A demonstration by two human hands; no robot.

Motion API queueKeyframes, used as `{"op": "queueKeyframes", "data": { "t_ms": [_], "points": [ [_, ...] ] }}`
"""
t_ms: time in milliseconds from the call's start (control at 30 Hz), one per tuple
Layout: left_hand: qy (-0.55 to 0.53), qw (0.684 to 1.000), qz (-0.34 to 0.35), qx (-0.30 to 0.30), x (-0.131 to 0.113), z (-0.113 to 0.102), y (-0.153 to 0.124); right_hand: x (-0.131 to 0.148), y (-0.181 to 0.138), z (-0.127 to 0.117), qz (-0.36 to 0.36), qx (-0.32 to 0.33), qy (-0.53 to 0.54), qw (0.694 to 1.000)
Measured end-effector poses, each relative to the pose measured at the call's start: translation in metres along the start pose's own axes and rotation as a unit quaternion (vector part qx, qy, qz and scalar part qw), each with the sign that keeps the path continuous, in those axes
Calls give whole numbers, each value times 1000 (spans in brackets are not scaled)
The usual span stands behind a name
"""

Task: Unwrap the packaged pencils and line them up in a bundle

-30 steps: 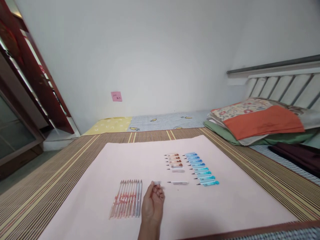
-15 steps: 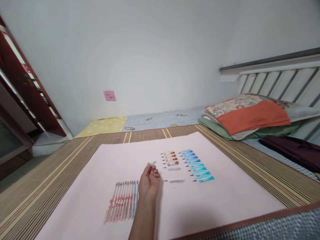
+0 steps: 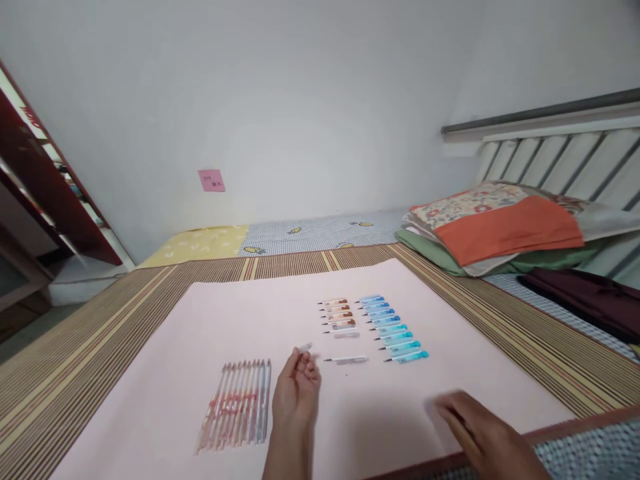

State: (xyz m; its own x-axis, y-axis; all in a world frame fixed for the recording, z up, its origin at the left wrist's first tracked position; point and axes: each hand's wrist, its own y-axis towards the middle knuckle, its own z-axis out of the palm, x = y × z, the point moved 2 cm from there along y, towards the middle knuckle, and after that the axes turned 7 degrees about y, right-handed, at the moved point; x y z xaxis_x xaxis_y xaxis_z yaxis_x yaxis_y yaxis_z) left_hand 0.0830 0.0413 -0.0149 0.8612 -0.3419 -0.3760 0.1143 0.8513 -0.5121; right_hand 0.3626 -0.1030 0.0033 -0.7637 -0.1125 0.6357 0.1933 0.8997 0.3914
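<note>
My left hand is closed, palm up, with a small clear piece like a pen cap pinched between thumb and fingers. Just right of it lies a white pen with a thin dark tip. Beyond that are several brown-ended pens in a column, with another white pen at its near end. To their right runs a column of blue-ended pens. Left of the hand several slim clear pens with red marks lie side by side. My right hand hovers over the sheet's right front, blurred by motion.
A pale pink sheet covers much of a striped mat. Pillows and dark folded cloth lie at the right by the white headboard. A pink note is on the wall.
My right hand has come into view from the lower right. My left hand sits slightly lower in the picture, still holding the clear piece. The view has shifted a little to the right.
</note>
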Motion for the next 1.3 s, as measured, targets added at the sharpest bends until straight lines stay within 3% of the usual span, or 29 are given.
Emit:
{"op": "queueKeyframes", "data": {
  "t_ms": [67, 200, 367, 633, 867, 933, 1033, 1133, 1233, 1300],
  "points": [
    [4, 1000, 2, 4, -1, -1, -4, 15, 41, 28, 3, 68, 22, 997],
    [7, 999, 31, 16, -9, -1, -2, 41, 100, 82, -4, 104, 5, 995],
    [8, 1000, 15, 18, -12, -1, 3, 40, 109, 121, 3, 165, -63, 984],
    [8, 1000, -13, 12, -1, 0, 4, 30, 108, 130, -12, 207, -72, 976],
    [9, 1000, -17, 11, 1, -2, 7, 37, 109, 131, -30, 198, -77, 977],
    [7, 1000, -20, 7, 2, -2, 6, 39, 108, 128, -39, 179, -44, 982],
    [6, 1000, -19, -5, 3, -1, 5, 37, 106, 124, -4, 120, 110, 987],
    [1, 1000, -20, -15, 5, 0, 4, 29, 107, 120, 96, 32, 303, 948],
    [2, 1000, -21, -11, 6, 1, 3, 21, 111, 107, 188, -74, 463, 863],
    [8, 1000, -19, -7, 7, 1, 2, 18, 116, 90, 200, -137, 553, 797]
  ]
}}
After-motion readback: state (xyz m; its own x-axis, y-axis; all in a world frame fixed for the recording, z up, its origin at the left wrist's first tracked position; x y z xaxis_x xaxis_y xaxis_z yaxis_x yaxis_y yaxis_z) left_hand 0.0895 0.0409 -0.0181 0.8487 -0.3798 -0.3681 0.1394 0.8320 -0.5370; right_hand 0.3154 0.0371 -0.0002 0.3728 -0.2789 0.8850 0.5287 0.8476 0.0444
